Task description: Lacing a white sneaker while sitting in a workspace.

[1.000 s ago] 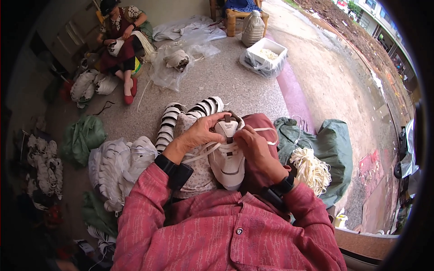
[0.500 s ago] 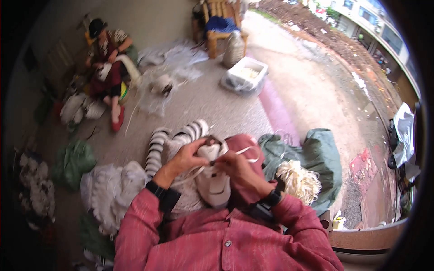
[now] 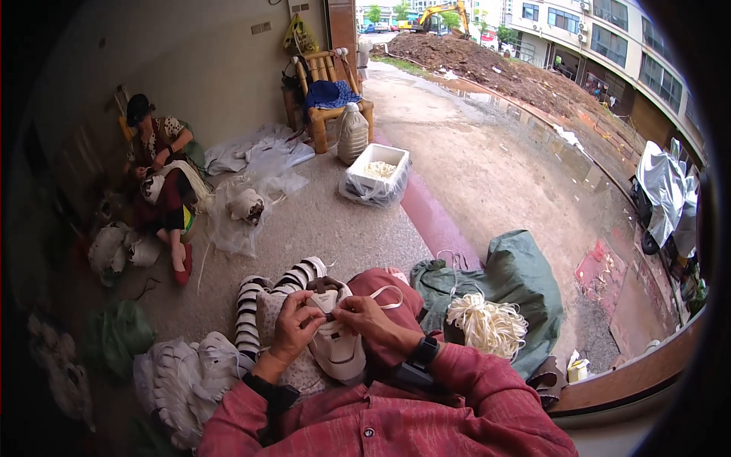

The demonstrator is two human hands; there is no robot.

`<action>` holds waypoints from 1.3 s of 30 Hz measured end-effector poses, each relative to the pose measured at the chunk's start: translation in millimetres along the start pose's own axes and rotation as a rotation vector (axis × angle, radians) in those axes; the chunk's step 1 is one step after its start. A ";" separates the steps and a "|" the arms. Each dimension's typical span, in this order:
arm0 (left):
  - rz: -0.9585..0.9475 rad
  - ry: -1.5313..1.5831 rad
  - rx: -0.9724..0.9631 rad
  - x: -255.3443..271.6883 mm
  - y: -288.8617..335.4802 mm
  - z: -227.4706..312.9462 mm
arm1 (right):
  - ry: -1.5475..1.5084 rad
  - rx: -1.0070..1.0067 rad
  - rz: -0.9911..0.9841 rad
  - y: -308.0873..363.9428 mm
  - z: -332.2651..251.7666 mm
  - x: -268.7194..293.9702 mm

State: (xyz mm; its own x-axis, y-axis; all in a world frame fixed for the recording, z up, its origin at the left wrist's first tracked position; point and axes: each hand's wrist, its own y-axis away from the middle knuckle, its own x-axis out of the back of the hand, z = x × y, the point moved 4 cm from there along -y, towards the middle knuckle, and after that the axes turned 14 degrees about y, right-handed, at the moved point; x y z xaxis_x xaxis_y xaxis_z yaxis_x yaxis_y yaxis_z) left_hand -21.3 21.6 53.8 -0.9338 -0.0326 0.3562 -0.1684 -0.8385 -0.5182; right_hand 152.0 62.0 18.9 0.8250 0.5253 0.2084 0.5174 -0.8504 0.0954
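A beige and white shoe (image 3: 339, 352) lies in my lap, its toe toward me and its brown-lined opening away from me. My left hand (image 3: 293, 329) is at the left side of its lacing area, thumb and fingers pinched together; what lies between them is too small to make out. From the other side, my right hand (image 3: 373, 320) pinches a flat white shoelace (image 3: 391, 291) close to the eyelets. Part of that lace stands out in a loop beyond my right fingers. Both hands nearly meet over the shoe's tongue, and the fingers hide some eyelets.
Black-and-white striped bundles (image 3: 247, 311) lie beyond my left hand. White shoe pieces (image 3: 190, 381) are heaped at left. Cream laces (image 3: 487, 326) rest on a green sack (image 3: 529, 278) at right. Farther off are a seated person (image 3: 164, 171), a white box (image 3: 378, 164) and a bamboo chair (image 3: 327, 95).
The view has tilted up, showing more of the street. My left hand has gone from a spread grasp near the shoe's opening to a pinch by the eyelets. My right hand stays at the lacing.
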 end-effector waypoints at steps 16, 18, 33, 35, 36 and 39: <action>-0.009 0.060 0.076 -1.2 -4.3 -2.1 | -0.019 -0.074 -0.056 -4.3 1.1 1.5; -0.040 0.087 0.076 -0.5 -4.0 -4.2 | -0.025 -0.082 -0.063 -4.6 1.5 2.4; -0.034 0.143 0.110 -1.4 -2.3 -6.3 | -0.072 -0.084 -0.064 -6.8 6.5 0.3; -0.032 0.140 0.117 -1.7 -2.1 -5.8 | -0.072 -0.082 -0.065 -6.8 6.2 0.2; -0.032 0.136 0.121 -2.1 -2.4 -5.3 | -0.062 -0.081 -0.066 -6.9 5.9 0.4; -0.042 0.114 0.125 -2.4 -4.5 -1.4 | -0.044 -0.073 -0.075 -6.6 3.9 1.8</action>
State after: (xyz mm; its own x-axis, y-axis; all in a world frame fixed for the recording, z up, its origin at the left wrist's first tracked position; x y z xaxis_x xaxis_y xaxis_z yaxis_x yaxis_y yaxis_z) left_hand -18.8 26.2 54.2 -0.9579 0.0595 0.2810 -0.1736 -0.8992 -0.4017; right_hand 151.0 68.7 14.9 0.7947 0.5867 0.1556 0.5612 -0.8079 0.1800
